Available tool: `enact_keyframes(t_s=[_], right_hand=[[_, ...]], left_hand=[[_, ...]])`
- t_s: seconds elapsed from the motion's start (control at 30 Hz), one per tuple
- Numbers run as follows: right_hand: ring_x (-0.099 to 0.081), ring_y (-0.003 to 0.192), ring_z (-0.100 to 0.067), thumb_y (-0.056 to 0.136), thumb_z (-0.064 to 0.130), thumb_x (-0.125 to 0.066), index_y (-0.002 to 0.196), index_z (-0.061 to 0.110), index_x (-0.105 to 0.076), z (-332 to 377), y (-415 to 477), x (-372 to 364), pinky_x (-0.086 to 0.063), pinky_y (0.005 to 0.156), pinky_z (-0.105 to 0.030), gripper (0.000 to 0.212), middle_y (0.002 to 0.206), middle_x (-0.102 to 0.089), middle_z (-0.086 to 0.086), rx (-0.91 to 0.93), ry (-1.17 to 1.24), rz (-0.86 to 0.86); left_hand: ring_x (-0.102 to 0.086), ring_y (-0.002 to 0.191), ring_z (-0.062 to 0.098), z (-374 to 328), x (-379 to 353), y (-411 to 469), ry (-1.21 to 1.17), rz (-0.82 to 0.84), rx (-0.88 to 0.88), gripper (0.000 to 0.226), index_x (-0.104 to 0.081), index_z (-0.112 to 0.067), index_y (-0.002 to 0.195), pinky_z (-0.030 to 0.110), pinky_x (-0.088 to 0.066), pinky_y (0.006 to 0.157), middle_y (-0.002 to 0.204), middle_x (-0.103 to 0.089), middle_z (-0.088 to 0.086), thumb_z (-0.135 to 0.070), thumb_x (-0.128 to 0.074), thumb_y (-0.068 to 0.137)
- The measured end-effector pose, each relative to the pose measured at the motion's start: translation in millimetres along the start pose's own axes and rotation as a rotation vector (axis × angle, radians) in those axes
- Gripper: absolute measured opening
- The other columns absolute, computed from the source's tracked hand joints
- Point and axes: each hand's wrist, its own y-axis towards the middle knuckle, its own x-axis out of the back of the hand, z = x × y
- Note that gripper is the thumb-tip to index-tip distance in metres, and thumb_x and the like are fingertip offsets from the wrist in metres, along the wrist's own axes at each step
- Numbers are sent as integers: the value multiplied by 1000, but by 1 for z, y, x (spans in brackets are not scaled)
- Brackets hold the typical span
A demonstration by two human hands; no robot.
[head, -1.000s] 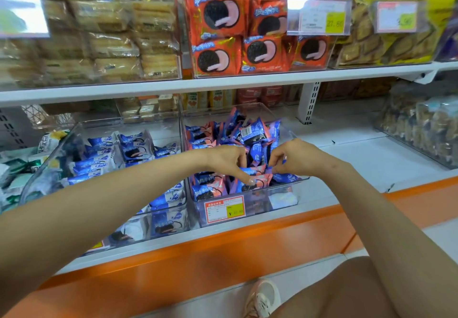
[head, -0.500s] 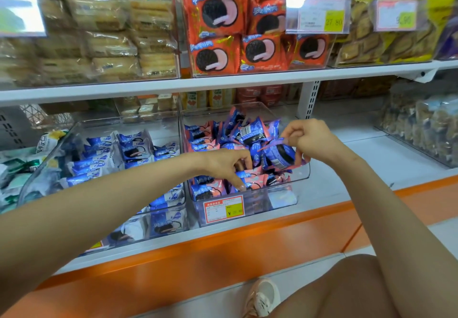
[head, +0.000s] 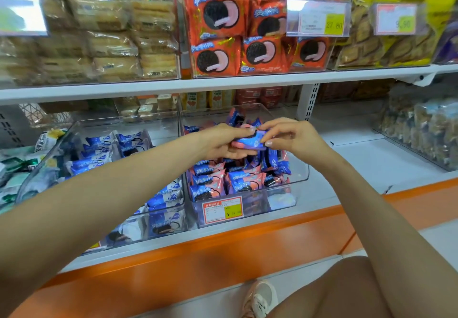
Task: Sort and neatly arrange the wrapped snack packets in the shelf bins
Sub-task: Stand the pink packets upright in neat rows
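We hold one pink-and-blue packet [head: 247, 142] in the air between both hands, just above the middle clear bin [head: 301, 177] on the lower shelf. The packet lies roughly flat, its long side running left to right, and it sits clear of the heap below it.

Our left hand [head: 220, 141] takes the packet's left part. The thumb lies across the top and the fingers curl underneath, so the grip is closed round it from both faces. Our right hand [head: 295, 136] meets it from the other side. Here the grip is a fine pinch, with thumb and forefinger pressed on the packet's right end. The other fingers are loosely bent and touch nothing that we can make out. The two hands come almost together over the wrapper.

Below, the bin holds more pink-and-blue packets [head: 210, 181]. Those in the front rows stand upright and face us, and those further back lie jumbled. A red-and-yellow price label [head: 221, 210] is stuck on the bin's front wall. Just to the left, a second clear bin [head: 81, 122] carries blue-and-white packets [head: 99, 149]. On the shelf above stand orange packets [head: 215, 57] with a dark biscuit printed on them, beside clear-wrapped pale cakes [head: 111, 45]. An orange ledge [head: 223, 245] runs below the lower shelf, and a pale shoe [head: 260, 298] shows at the bottom.
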Motion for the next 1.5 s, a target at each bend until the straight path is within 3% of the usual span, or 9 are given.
enact_keyframes(t_s=[0.27, 0.47, 0.7, 0.9, 1.0, 1.13, 1.2, 1.4, 1.5], right_hand=[[-67, 61, -17, 89, -1, -54, 77, 22, -69, -13, 6, 5, -56, 61, -29, 29, 80, -68, -9, -72, 17, -287], [-60, 55, -5, 87, 6, -61, 80, 25, -68, -22, 12, -4, -54, 61, -24, 22, 83, -67, -2, -139, -101, -247], [-48, 60, -2, 85, 7, -65, 94, 21, -73, -30, 19, -14, -48, 72, -29, 19, 72, -61, 13, -132, -383, -92], [-44, 60, 2, 85, 13, -66, 101, 21, -72, -32, 23, -18, -38, 64, -21, 19, 85, -62, 6, -70, -538, -74], [-45, 73, -4, 84, 12, -67, 104, 23, -72, -32, 25, -23, -38, 69, -22, 22, 100, -66, 5, -9, -628, 20], [-48, 107, -20, 80, 16, -72, 112, 28, -68, -37, 31, -30, -43, 87, -36, 35, 109, -60, 1, 14, -755, 209], [-48, 108, -21, 75, 21, -76, 115, 29, -67, -38, 32, -29, -40, 89, -37, 41, 110, -58, -1, 8, -783, 260], [-47, 109, -20, 75, 27, -75, 112, 28, -66, -41, 32, -29, -32, 87, -33, 38, 110, -56, -3, 78, -902, 240], [-47, 109, -19, 80, 28, -70, 105, 27, -68, -41, 33, -32, -27, 86, -31, 25, 108, -58, 0, 107, -939, 204]], left_hand=[[-46, 69, 8, 6, 28, 2, 470, -163, -149, 15, -56, -18, 81, 17, -35, 57, 77, -54, -3, -17, -70, 82], [-48, 76, 16, 3, 32, 5, 776, -74, -222, 22, -58, -13, 90, 27, -37, 71, 81, -53, 0, -15, -75, 77], [-54, 81, 18, 9, 13, 8, 1311, -65, -236, 33, -62, -11, 98, 28, -41, 67, 83, -57, -1, -29, -78, 75], [-58, 87, 25, 10, 19, 8, 1062, 70, -109, 23, -59, -12, 101, 41, -47, 82, 89, -64, 5, -20, -70, 83], [-53, 82, 18, 9, 24, 5, 969, 137, -99, 22, -59, -10, 110, 30, -42, 74, 83, -58, -4, -12, -63, 88], [-46, 48, -4, 20, 20, 6, 947, 125, -133, 29, -56, -8, 119, 9, -35, 48, 72, -50, -5, -8, -59, 91], [-45, 55, -3, 23, 20, 9, 982, 121, -169, 31, -55, -9, 122, 4, -34, 50, 76, -47, -9, -8, -58, 91], [-47, 88, 14, 22, 20, 10, 1009, 183, -158, 39, -49, -20, 130, 18, -39, 69, 102, -50, 1, -15, -57, 92], [-48, 63, 9, 19, 25, 9, 937, 183, -138, 37, -51, -18, 127, 17, -39, 56, 93, -53, 2, -14, -59, 91]])
